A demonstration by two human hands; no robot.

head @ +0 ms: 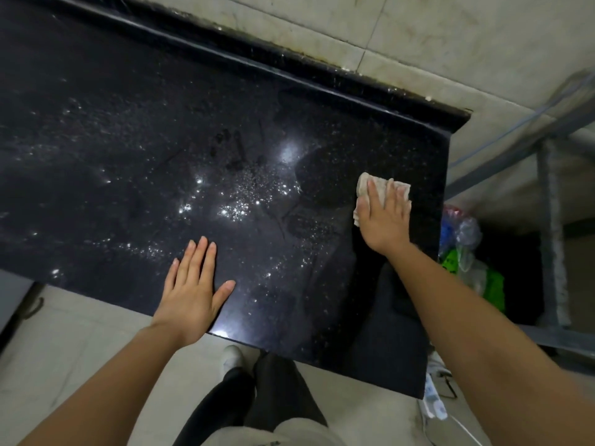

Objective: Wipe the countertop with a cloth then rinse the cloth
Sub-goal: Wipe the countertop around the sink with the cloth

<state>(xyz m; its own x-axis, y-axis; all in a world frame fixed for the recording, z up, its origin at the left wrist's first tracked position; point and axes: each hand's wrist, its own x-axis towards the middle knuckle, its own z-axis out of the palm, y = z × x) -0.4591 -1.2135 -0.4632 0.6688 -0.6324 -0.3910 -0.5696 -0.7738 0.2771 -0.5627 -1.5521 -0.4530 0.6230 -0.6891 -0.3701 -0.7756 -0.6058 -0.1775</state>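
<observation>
A black speckled stone bench (128,140) fills most of the view, running from the upper left down to a squared end on the right, with a raised black lip along its far edge. Behind that lip stands a wall of pale tiles (418,33), grimy where it meets the stone. Pale floor (80,342) shows below the bench's near edge. To the right of the bench end stands a grey metal shelf frame (549,220), and crumpled plastic bags (463,252) in green, blue and clear sit low beside it.

The person's legs in dark trousers (277,391) stand at the near edge, both bare forearms reaching out over the stone. The left hand (193,284) lies flat on the bench close to the near edge, palm down, fingers straight and together, thumb spread to the side, holding nothing. The right hand (384,217) is near the right end of the bench, also palm down with fingers straight, pressing flat onto the cloth (363,186). The cloth is pale and bunched, lying on the stone under the fingers and palm, its folds showing beyond the fingertips and beside the thumb.

Water droplets (238,207) glint in a scatter on the bench between the two hands. A white shoe (231,357) shows on the floor just under the near edge, and a white power strip (434,400) lies on the floor at lower right
</observation>
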